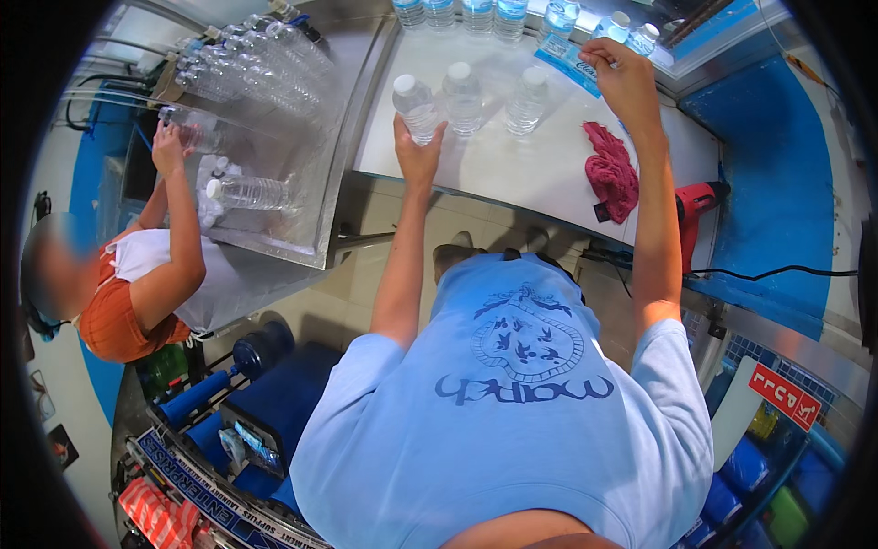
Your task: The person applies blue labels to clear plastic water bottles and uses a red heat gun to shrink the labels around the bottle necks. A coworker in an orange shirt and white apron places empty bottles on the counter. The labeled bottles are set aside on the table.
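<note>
My left hand (418, 154) grips a clear plastic water bottle (415, 103) with a white cap, at the front of the white counter (473, 168). Two more unlabelled bottles stand to its right, a nearer bottle (463, 99) and another bottle (527, 101) farther along. Pinched in my right hand (614, 65) is the end of a flat blue printed label sleeve (568, 63), raised over the counter's right part. Below that hand lies a crumpled dark-pink cloth (610, 171).
Several labelled bottles (477, 17) line the counter's back edge. A red heat gun (696, 216) with a black cord sits at the right. On the left, a co-worker's hands (171, 147) hold a bottle over a steel table (288, 165) bearing many clear bottles (254, 62).
</note>
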`<state>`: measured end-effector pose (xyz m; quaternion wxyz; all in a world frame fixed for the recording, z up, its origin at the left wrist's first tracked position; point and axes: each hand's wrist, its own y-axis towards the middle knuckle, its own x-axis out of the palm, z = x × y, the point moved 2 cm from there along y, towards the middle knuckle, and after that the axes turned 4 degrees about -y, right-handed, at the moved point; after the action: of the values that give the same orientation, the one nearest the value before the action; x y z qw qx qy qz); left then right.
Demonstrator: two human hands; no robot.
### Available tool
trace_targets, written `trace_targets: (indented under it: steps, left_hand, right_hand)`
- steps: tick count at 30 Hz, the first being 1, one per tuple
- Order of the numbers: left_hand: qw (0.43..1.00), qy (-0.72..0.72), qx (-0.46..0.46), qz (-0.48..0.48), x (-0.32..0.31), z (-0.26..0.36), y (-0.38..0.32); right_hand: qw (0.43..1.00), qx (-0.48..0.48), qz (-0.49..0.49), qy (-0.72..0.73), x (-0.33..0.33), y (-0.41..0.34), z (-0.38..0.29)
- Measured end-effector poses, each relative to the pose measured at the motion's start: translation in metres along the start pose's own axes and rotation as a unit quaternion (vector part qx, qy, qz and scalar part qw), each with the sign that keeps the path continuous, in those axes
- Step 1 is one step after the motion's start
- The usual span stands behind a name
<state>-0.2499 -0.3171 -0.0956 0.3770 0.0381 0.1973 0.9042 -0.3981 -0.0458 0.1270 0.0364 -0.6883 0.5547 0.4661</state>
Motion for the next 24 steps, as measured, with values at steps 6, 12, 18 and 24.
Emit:
trace_targets:
  steps: [6, 12, 18, 24]
  left_hand:
    - [0.969, 0.161, 0.172, 0.073, -0.029, 0.115, -0.056]
    - [0.911, -0.295, -0.184, -0.221, 0.054, 0.187, -0.026]
    - [0.948, -0.190, -0.140, -0.214, 0.074, 0.196, 0.011]
    - [0.961, -0.205, -0.051, -0.180, 0.096, 0.192, 0.034]
  right_hand:
    - [0.972, 0.075, -0.073, 0.210, -0.020, -0.025, -0.010]
    - [0.961, 0.033, -0.193, 0.194, -0.011, -0.055, -0.031]
    - [0.971, 0.066, -0.083, 0.214, -0.002, -0.071, -0.032]
    - [0.990, -0.040, 0.008, 0.138, -0.005, -0.052, -0.026]
